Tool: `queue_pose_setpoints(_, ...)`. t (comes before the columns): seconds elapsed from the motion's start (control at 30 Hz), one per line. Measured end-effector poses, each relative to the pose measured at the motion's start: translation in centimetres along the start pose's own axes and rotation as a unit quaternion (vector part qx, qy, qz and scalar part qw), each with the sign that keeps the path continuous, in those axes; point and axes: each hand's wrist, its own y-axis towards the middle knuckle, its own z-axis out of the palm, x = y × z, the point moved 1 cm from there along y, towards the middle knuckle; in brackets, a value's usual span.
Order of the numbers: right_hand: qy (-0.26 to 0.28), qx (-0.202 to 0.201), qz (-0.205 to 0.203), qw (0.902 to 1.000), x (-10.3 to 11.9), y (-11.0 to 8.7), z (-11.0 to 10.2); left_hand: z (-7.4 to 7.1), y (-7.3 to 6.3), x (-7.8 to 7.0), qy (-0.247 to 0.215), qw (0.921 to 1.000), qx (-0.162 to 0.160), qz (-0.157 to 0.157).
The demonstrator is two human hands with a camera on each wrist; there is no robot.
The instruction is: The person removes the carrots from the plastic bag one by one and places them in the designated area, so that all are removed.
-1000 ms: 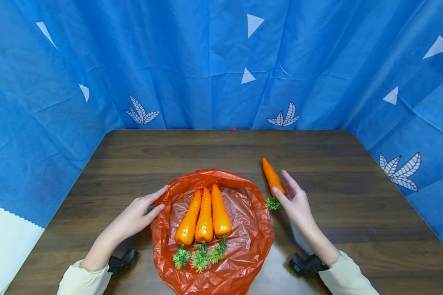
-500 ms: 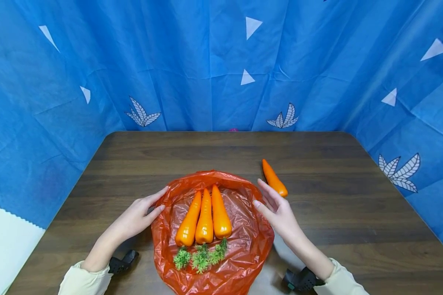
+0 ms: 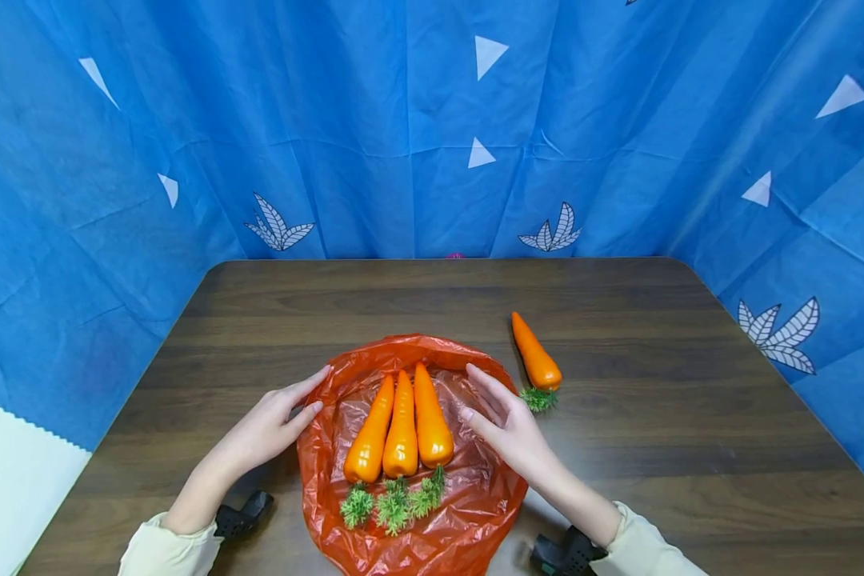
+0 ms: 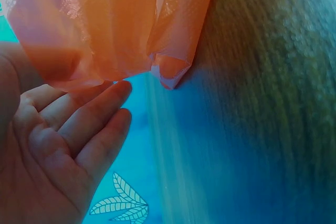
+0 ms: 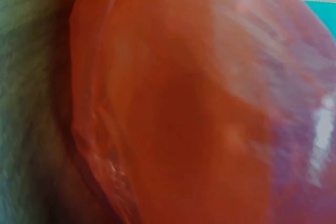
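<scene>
In the head view, a red plastic bag (image 3: 468, 500) lies spread wide at the front of the table. Inside it, three orange carrots (image 3: 401, 432) with green leafy tops lie side by side, tips pointing away. My left hand (image 3: 262, 428) touches the bag's left rim, thumb and fingers spread apart; the left wrist view shows the bag (image 4: 121, 30) hanging over its extended fingers (image 4: 100, 129). My right hand (image 3: 514, 432) hovers over the bag's right side with its fingers extended, holding nothing. The right wrist view is filled by the bag (image 5: 184, 103), which hides that hand.
Another carrot (image 3: 536, 352) with a green top lies on the wooden table (image 3: 691, 400), right of the bag. Blue curtains (image 3: 374, 96) hang behind and along both sides. A white surface (image 3: 14, 480) shows at the lower left.
My right hand has left the carrot on the right and moved left over the bag, uncovering that carrot and its green top. My left hand has stayed at the rim.
</scene>
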Motion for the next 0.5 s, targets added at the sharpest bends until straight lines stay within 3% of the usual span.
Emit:
queue_pose_setpoints(0.37, -0.073, 0.083, 0.028, 0.9935, -1.2, -0.1, 1.7, 0.0, -0.1, -0.1, -0.005, 1.0, 0.002, -0.003)
queue_pose_setpoints(0.5, -0.087, 0.105, 0.02, 0.9905, -1.7, 0.0, 2.3, 0.0, -0.1, -0.1, -0.004, 1.0, 0.006, -0.006)
